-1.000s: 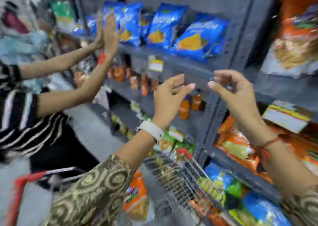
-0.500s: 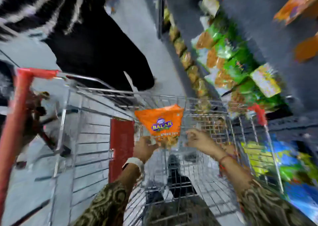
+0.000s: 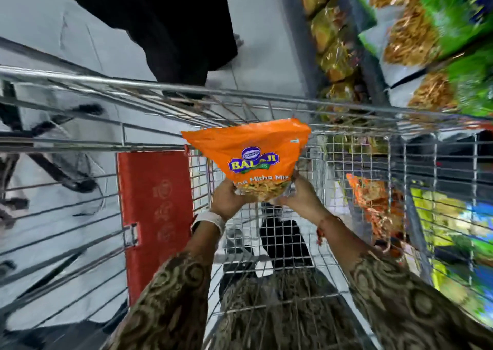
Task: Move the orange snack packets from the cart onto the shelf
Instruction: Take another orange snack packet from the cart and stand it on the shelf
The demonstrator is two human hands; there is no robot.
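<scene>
From the head camera, looking down into the wire cart [image 3: 240, 93], both hands grip the bottom edge of one orange snack packet [image 3: 248, 157], which stands upright above the basket. The left hand [image 3: 228, 199] is closed on its lower left corner, the right hand [image 3: 302, 197] on its lower right corner. A red panel [image 3: 156, 205] sits on the cart's left side. To the right, a shelf [image 3: 370, 64] holds blurred green packets [image 3: 453, 24].
</scene>
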